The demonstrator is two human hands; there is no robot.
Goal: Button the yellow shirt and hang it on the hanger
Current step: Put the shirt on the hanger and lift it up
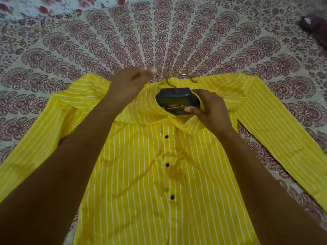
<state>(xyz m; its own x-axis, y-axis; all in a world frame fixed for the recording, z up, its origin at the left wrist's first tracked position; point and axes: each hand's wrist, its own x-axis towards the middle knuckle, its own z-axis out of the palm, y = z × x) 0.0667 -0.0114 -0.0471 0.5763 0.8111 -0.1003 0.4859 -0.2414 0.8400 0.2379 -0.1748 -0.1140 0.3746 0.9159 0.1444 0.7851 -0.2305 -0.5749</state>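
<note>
Head view: one yellow shirt (141,174) lies flat, front up, on the bedspread (159,41). Three black buttons (167,164) are fastened. One dark hanger (177,98) sits inside the collar. The right hand (208,110) grips the hanger. The left hand (131,80) is blurred above the shoulder, so I cannot tell its hold.

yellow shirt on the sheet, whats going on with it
A person is fitting the yellow shirt onto a dark hanger. The shirt lies front-up on a patterned bedsheet, and its three visible black buttons are fastened. The hanger sits inside the collar opening with its metal hook poking out beyond the collar. The right hand grips the hanger at the collar. The left hand hovers near the shirt's shoulder, too blurred to tell what it holds.
</note>
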